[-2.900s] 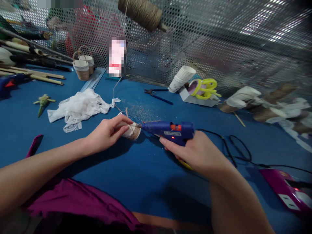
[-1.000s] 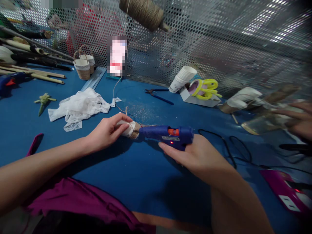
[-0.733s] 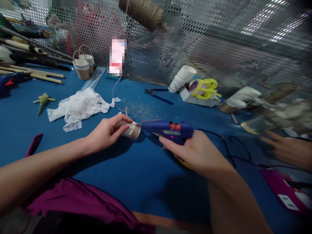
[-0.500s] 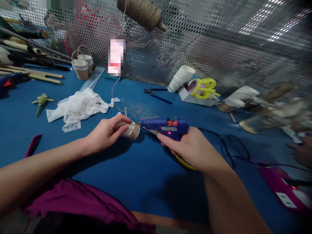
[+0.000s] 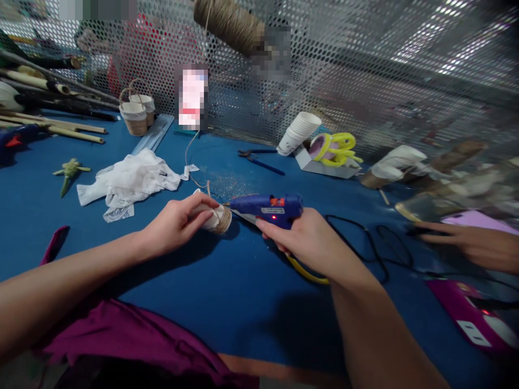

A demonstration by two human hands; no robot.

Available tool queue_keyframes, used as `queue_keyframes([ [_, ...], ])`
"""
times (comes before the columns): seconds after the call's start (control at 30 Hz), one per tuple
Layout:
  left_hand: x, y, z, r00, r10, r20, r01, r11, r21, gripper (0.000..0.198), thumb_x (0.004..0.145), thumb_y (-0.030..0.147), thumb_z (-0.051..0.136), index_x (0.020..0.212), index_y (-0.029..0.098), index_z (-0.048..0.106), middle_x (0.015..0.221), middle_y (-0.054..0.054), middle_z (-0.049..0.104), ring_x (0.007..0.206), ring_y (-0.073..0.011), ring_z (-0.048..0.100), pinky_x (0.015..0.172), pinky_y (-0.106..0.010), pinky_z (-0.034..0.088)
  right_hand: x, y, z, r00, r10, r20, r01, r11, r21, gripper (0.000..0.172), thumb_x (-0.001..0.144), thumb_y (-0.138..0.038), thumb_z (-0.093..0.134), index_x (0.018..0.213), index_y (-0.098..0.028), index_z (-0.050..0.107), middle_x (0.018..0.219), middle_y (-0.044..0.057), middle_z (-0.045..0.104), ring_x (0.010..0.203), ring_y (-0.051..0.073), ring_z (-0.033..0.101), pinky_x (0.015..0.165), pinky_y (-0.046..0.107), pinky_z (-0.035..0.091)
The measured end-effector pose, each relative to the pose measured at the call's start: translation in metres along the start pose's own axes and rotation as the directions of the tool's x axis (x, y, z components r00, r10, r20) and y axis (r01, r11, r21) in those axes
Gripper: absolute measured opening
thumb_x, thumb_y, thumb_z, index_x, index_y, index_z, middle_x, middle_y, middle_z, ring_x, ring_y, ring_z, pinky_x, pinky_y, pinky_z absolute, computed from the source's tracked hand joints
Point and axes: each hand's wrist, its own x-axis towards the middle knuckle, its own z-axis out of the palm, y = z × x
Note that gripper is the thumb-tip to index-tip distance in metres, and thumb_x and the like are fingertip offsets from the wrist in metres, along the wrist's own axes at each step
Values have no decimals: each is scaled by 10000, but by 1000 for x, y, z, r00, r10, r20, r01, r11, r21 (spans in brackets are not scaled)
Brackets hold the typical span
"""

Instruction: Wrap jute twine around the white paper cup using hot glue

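Note:
My left hand (image 5: 178,219) grips a small white paper cup (image 5: 208,220) lying on its side, its end wrapped with brown twine (image 5: 224,220). A strand of that twine runs up from the cup toward the spool (image 5: 231,27) above. In my right hand (image 5: 302,237) is a blue glue gun (image 5: 265,208) with a lit red light, held by its grip. Its nozzle meets the cup near the wrapped twine; whether glue is coming out is too small to tell.
White lace (image 5: 133,178) lies heaped left of centre, behind it two twine-wrapped cup baskets (image 5: 134,120). Pliers (image 5: 261,160), stacked paper cups (image 5: 300,132) and a box with yellow scissors (image 5: 336,151) stand farther back. At right are a co-worker's hand (image 5: 470,243), black cable (image 5: 377,254) and a magenta power strip (image 5: 466,308).
My right hand and the glue gun have shifted slightly left along the cup. A co-worker's hand has reached in from the right, and a light purple object shows beside it.

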Motion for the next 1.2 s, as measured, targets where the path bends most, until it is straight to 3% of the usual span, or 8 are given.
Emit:
queue_keyframes([
  [0.6, 1, -1, 1, 997, -80, -10, 79, 992, -94, 262, 883, 292, 419, 1036, 130, 556, 771, -33, 654, 645, -132, 586, 595, -230, 442, -17, -4, -2, 995, 99, 4, -99, 995, -17, 210, 692, -434, 600, 651, -229, 585, 432, -31, 516, 408, 125, 455, 397, 258, 336],
  [0.97, 2, -2, 1, 994, -109, -22, 107, 991, -82, 279, 876, 303, 417, 1038, 129, 562, 836, -54, 666, 725, -154, 607, 645, -260, 465, -19, -5, 1, 998, 6, 61, -10, 998, 65, 158, 698, -368, 599, 619, -238, 558, 403, -49, 487, 360, 106, 403, 365, 256, 290],
  [1.2, 2, 1, 1, 993, -118, 4, 118, 987, -109, 276, 879, 310, 418, 1042, 134, 554, 733, -21, 639, 603, -129, 569, 571, -230, 432, -15, -4, -3, 998, 68, -12, -69, 993, -91, 220, 708, -430, 588, 644, -219, 583, 454, -36, 527, 436, 127, 482, 446, 255, 370],
])
